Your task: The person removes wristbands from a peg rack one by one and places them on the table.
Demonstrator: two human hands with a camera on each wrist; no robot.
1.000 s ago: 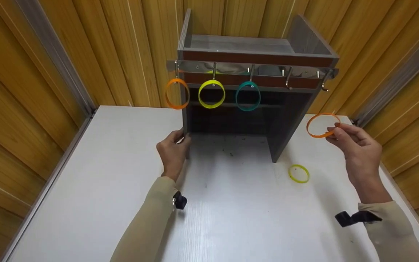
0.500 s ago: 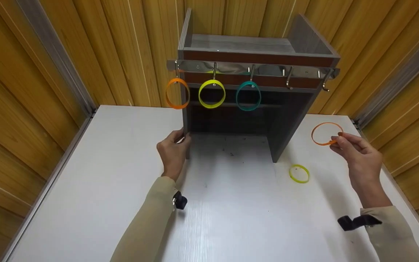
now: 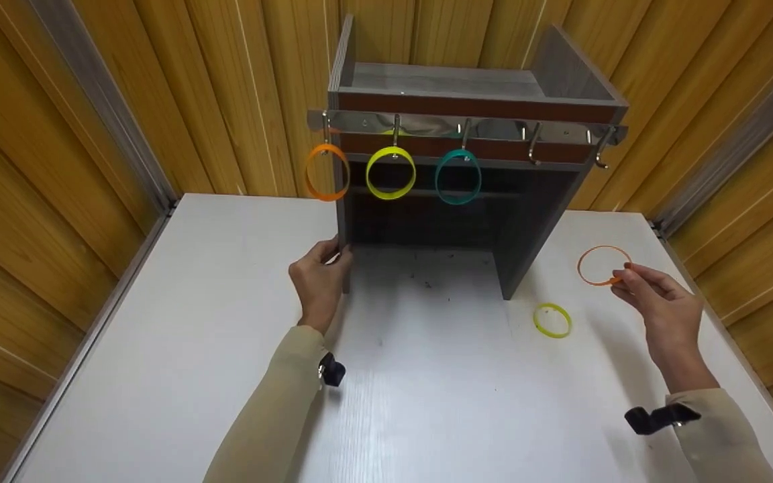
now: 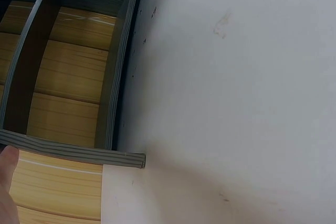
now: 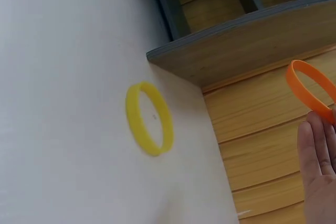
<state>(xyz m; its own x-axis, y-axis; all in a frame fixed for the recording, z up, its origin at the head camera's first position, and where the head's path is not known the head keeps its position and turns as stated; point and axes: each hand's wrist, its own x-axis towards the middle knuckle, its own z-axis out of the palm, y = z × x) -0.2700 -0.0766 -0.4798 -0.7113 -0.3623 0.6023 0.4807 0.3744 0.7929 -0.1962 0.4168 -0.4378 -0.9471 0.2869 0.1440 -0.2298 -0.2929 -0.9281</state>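
Observation:
My right hand (image 3: 670, 315) pinches an orange wristband (image 3: 580, 270) by its near edge, raised over the right part of the table. In the right wrist view that orange wristband (image 5: 303, 91) stands above straight-looking fingers. A yellow wristband (image 3: 538, 329) lies flat on the table, left of this hand. My left hand (image 3: 318, 278) grips the front edge of the left side panel (image 3: 343, 221) of a grey shelf unit, low down. Along the unit's metal hook rail (image 3: 427, 126) hang an orange band (image 3: 308, 182), a yellow band (image 3: 370, 184) and a teal band (image 3: 439, 188).
Two bare hooks (image 3: 534, 144) are at the rail's right end. The shelf unit (image 3: 534, 228) stands on a white table (image 3: 427, 402) with small dark specks beneath it. Wood-patterned walls (image 3: 51, 134) enclose the back and sides.
My right hand has drawn back and down towards me with the orange wristband, which now tilts flatter. The left hand keeps its grip on the panel; the hanging bands stay put.

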